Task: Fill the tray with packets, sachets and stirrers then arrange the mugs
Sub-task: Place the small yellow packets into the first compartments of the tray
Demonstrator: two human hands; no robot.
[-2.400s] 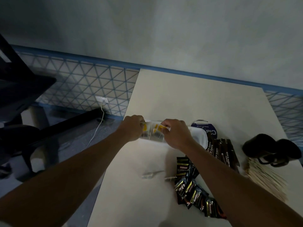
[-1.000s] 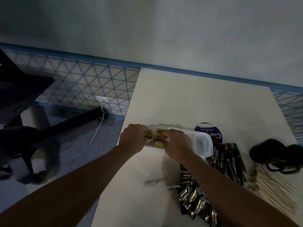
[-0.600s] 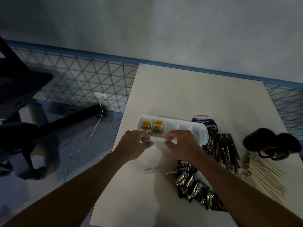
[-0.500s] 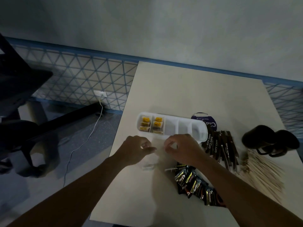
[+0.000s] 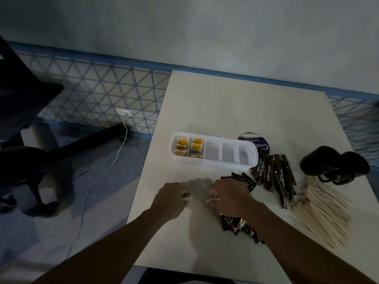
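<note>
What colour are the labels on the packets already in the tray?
Yellow, on the packets in the white tray's two leftmost compartments; head view.

I am counting one white tray (image 5: 213, 161) with five compartments. Six yellow-tagged packets (image 5: 181, 141) are sitting in it: three in its left-end compartment, three in the next. One round purple lid (image 5: 264, 146) is lying behind the tray's right end. Two dark mugs (image 5: 319, 158) are sitting right of the tray, touching. Brown stick sachets (image 5: 281, 177) are overlapping in front of its right end; I am making out at least six. Stirrers (image 5: 322, 210) are forming a heap further right of the tray, too dense to count. Glossy dark packets (image 5: 236, 224) are running under my right arm, number unclear. I am pinching two small pale pieces (image 5: 187, 198), one in my left hand (image 5: 170, 198), one in my right hand (image 5: 229, 197).
</note>
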